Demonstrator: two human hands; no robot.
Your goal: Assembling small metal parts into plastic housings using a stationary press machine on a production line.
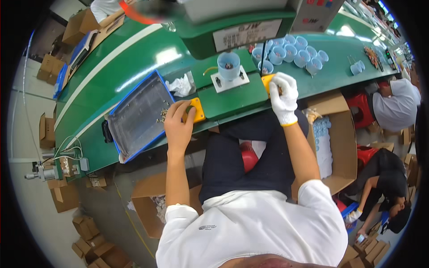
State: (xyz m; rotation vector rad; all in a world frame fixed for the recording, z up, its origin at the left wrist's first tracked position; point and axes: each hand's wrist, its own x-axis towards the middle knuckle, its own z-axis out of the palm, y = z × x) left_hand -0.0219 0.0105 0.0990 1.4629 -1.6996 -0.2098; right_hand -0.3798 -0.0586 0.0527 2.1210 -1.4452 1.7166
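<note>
My bare left hand [178,123] rests against a yellow button box [197,110], its fingers extended and thumb apart by the dark green button. My right hand [284,96], in a white glove, is curled over a second yellow box [267,82], whose top it partly hides. Between the two, a light blue plastic cup [229,62] stands upright on a pale metal plate [235,84] fixed to a green machine base [237,102]. Small dark and reddish pieces show inside the cup. The green machine head [237,38] hangs just above it.
A blue-rimmed tray [136,120] with small brass-coloured parts [162,115] lies left, beside crumpled white plastic [182,85]. Several blue cups [301,57] stand at the back right. Open cartons [342,147] [147,196] flank my legs. Other people [395,105] sit at right.
</note>
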